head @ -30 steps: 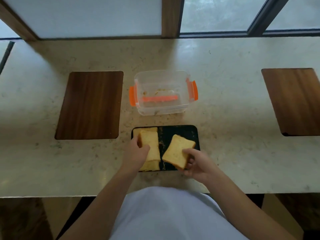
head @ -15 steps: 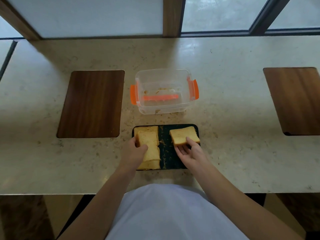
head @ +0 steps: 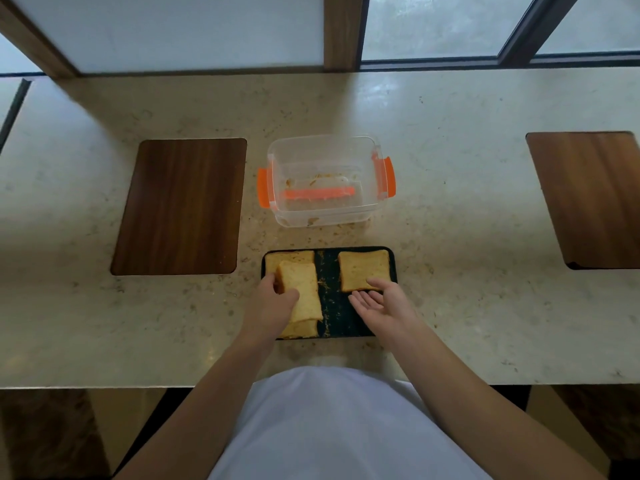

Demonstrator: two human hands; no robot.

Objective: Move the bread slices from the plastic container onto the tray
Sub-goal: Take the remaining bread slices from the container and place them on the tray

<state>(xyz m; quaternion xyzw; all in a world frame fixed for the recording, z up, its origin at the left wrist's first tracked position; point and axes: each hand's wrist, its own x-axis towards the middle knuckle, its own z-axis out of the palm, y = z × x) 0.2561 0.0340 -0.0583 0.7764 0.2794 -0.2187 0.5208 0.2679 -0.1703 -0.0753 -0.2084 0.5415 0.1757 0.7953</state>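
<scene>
A: Where is the bread?

B: All on the dark tray (head: 330,325), which lies on the counter (head: 450,254) at six o'clock from the plastic container (head: 325,209). One bread slice (head: 363,270) lies flat in the tray's one o'clock corner. Three more overlap down the tray's nine o'clock side: a far slice (head: 289,257), a middle slice (head: 302,289) over it, and a near slice (head: 302,329) peeking out at six o'clock.

A: And the hands?

B: The left hand (head: 273,303) grips the middle slice, thumb on top, fingers round its nine o'clock edge. The right hand (head: 382,304) is spread wide, palm up, holding nothing, fingertips just at the six o'clock edge of the lone slice.

A: The container?

B: Clear, with orange latches (head: 387,177) at three and nine o'clock; only crumbs show inside. Two wooden boards sit on the counter, the left board (head: 180,206) at nine o'clock from it, the right board (head: 592,199) at three o'clock, well apart.
</scene>
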